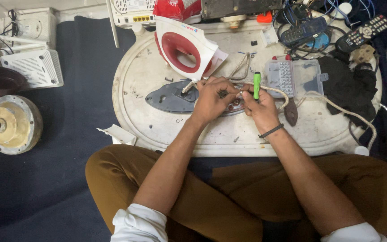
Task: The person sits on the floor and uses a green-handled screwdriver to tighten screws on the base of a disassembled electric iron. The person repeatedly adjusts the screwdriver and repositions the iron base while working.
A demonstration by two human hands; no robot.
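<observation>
Screwdriver (256,85) stands up in my right hand (260,107), gripped tight; my left hand (211,98) presses the grey iron base (171,99), fingers curled.

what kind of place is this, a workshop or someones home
Most likely a small floor-level repair spot for household electronics, perhaps in a home. A person sits cross-legged at a low white board with an opened iron, a bit case and remotes; the right hand holds a green screwdriver.
</observation>
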